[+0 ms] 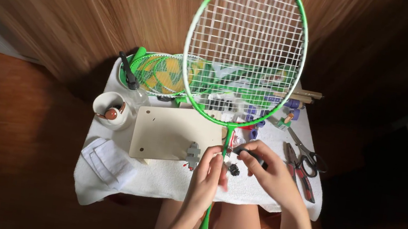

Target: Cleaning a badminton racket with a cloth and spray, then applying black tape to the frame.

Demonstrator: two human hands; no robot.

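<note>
1. Head view: the left hand is closed around the shaft of the green racket, keeping it upright above the white towel.
2. The right hand pinches a small black tool beside the shaft, near the pliers.

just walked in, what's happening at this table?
A seated person holds a green badminton racket upright over a small table covered with a white towel. The left hand grips the shaft just below the head; the right hand holds a small dark tool against it. Scissors, red-handled pliers, a beige board and more rackets lie around.
</note>
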